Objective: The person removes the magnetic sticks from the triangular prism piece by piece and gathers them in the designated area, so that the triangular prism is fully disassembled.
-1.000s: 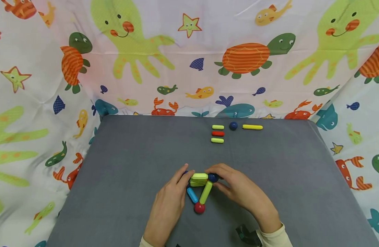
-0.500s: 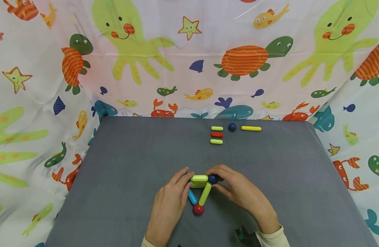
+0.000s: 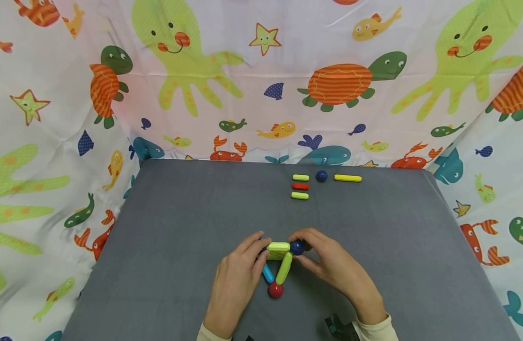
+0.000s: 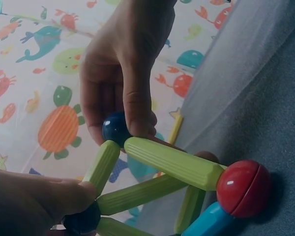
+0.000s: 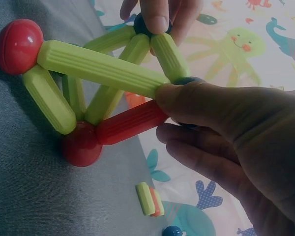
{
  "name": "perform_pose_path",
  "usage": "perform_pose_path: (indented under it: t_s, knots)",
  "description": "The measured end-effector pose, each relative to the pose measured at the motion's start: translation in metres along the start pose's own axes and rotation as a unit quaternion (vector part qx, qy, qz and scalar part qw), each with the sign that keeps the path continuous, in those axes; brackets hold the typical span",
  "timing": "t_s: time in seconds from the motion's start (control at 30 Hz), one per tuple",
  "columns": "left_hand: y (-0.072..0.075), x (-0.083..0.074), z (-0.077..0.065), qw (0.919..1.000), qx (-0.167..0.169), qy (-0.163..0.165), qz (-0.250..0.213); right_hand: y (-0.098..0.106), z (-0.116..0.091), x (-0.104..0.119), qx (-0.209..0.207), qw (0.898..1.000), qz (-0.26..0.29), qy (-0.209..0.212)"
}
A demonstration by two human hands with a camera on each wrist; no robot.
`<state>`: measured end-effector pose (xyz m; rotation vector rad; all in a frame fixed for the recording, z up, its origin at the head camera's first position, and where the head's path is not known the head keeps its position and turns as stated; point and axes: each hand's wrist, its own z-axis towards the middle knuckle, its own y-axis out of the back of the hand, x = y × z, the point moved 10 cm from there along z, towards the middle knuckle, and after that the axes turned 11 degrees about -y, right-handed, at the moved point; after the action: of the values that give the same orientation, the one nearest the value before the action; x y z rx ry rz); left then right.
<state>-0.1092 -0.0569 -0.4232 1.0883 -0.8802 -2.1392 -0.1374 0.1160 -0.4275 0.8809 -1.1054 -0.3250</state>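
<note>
Both hands hold a frame of magnetic sticks and balls, low over the table's near middle. My left hand (image 3: 237, 277) pinches a dark blue ball (image 4: 83, 219) at its upper left corner, mostly covered by the fingers. My right hand (image 3: 338, 270) grips the other dark blue ball (image 3: 297, 247) between thumb and fingers. A light green stick (image 3: 278, 246) spans the two blue balls. More green sticks (image 4: 172, 162), a blue stick (image 3: 268, 273) and a red stick (image 5: 132, 123) run down to red balls (image 3: 275, 290) (image 5: 82, 144) at the bottom.
On the grey table (image 3: 193, 203), further back, lie two short green sticks (image 3: 301, 177) with a short red stick (image 3: 300, 186) between them. A loose blue ball (image 3: 322, 176) and a longer yellow stick (image 3: 348, 178) are beside them. A sea-animal print curtain (image 3: 244, 85) hangs behind.
My left thumb has come lower, over the upper end of the blue stick. Both hands keep hold of the blue balls, and the frame stays nearly in place.
</note>
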Motion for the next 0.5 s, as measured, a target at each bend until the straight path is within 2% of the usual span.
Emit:
perform_pose_path:
  t_s: [0.2,0.5]
  knots:
    - [-0.0006,-0.0013,0.0006,1.0000,0.003,0.004,0.000,0.0012,-0.0033,0.0000,-0.014,1.000,0.011,0.006]
    - [-0.0031,-0.0030,0.0017,1.0000,0.006,0.004,-0.003,0.0017,-0.0057,-0.0050,-0.009,1.000,0.025,-0.010]
